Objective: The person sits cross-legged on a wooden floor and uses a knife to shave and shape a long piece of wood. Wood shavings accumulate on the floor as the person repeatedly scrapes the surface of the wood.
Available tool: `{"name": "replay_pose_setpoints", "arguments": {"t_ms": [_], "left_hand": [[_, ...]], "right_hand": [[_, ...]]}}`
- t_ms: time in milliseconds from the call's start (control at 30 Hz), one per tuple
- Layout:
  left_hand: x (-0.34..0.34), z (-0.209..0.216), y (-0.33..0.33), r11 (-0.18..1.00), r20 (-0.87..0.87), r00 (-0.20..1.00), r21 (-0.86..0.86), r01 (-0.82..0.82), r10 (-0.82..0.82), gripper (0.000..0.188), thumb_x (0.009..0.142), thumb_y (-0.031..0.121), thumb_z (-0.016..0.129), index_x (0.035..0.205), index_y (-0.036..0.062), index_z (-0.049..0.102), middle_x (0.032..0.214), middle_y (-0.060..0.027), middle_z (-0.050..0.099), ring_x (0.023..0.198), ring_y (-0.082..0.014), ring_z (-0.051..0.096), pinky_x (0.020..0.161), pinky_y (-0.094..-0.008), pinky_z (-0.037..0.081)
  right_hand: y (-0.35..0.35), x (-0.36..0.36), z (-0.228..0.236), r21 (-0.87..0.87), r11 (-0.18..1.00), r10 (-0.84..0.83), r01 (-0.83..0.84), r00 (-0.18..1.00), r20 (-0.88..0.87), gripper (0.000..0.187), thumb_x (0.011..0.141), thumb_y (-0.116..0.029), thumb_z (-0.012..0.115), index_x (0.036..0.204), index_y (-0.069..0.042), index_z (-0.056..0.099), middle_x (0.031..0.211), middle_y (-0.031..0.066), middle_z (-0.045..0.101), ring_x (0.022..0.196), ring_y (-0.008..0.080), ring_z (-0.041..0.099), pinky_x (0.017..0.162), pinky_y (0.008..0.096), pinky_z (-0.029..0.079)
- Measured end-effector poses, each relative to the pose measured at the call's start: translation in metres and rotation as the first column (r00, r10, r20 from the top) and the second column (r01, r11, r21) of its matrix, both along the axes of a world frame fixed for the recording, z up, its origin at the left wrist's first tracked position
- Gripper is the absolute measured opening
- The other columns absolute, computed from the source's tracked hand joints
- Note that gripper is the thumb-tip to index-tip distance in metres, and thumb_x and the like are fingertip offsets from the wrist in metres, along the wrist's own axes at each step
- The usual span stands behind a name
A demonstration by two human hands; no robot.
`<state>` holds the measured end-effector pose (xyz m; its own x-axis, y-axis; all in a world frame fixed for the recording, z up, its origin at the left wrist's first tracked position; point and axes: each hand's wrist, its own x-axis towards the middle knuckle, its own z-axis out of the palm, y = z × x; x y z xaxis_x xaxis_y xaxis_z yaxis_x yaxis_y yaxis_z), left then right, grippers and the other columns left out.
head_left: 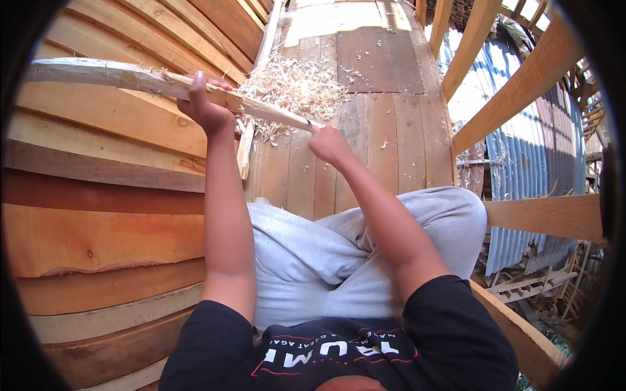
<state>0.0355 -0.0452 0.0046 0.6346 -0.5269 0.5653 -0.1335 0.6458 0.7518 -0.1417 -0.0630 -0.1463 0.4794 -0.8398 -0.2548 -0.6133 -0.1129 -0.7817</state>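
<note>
Left hand (208, 116): bare fingers cupped around long, pale, rough-hewn wooden pole (130, 75).
Pole axis: crosswise through left fingers; right tip at right hand (331, 144).
Right fingers: curled; what they grip, cannot tell.
Curled cream wood shavings (287, 81): beyond both hands' fingers.

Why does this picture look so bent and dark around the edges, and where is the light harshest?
In the head view, a dark round rim frames the fisheye image, and the stacked boards curve toward it; sun glare washes out the far plank floor; striped shadows cross the corrugated sheets; the pole and both hands, left and right, are evenly lit.
</note>
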Motion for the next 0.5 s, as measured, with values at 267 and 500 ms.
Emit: {"name": "replay_pose_setpoints", "arguments": {"t_ms": [267,500], "left_hand": [[-0.001,0.005,0.001,1.000,0.013,1.000,0.005,-0.025,0.025,0.018,0.082,0.019,0.058,0.081,0.0060,0.046,0.059,-0.0060,0.046,0.051,-0.0181,0.051,0.052,-0.0325,0.048],[-0.017,0.007,-0.014,0.999,-0.020,0.999,-0.033,0.027,-0.028,0.018,0.081,0.018,0.059,0.076,0.0049,0.047,0.056,-0.0058,0.048,0.048,-0.0175,0.051,0.056,-0.0320,0.049]], "right_hand": [[0.010,0.022,0.025,0.076,0.996,-0.050,0.038,0.985,0.163,0.050,0.098,-0.031,0.034,0.098,0.009,0.064,0.099,0.0349,0.062,0.101,0.0463,0.060,0.092,0.0506,0.045],[-0.015,-0.004,-0.054,0.255,0.947,-0.219,0.198,0.974,0.057,0.052,0.098,-0.034,0.036,0.102,0.011,0.063,0.108,0.0324,0.062,0.105,0.0462,0.058,0.092,0.0493,0.045]]}}
